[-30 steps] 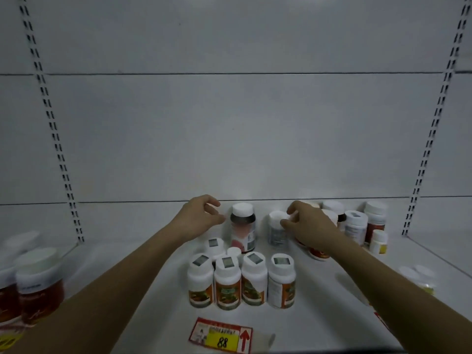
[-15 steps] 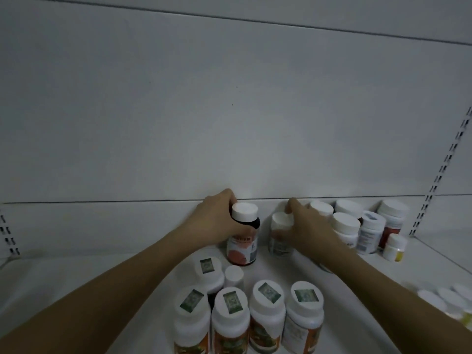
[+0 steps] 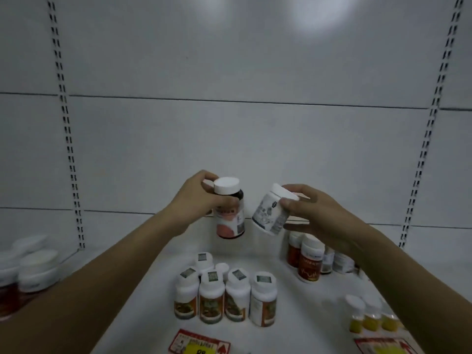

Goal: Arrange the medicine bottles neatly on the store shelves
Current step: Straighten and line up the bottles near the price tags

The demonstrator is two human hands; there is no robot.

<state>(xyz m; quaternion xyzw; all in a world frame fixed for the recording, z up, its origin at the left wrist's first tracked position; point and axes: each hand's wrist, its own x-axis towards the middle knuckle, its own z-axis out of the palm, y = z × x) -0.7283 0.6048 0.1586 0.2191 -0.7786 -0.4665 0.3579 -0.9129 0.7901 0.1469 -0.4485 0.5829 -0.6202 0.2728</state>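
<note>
A dark amber bottle (image 3: 229,213) with white cap and red-orange label stands upright, lifted above the shelf (image 3: 293,297); at its 3 o'clock, just apart, a white bottle (image 3: 272,212) tilts, cap toward 1 o'clock

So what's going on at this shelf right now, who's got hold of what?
A person is sorting medicine bottles on a white store shelf. The left hand grips a dark brown bottle with a white cap and red label, held upright above the shelf. The right hand holds a white bottle with a white cap, tilted. Below them a row of four white-capped bottles with orange labels stands at the shelf's front, and more bottles stand to the right.
</note>
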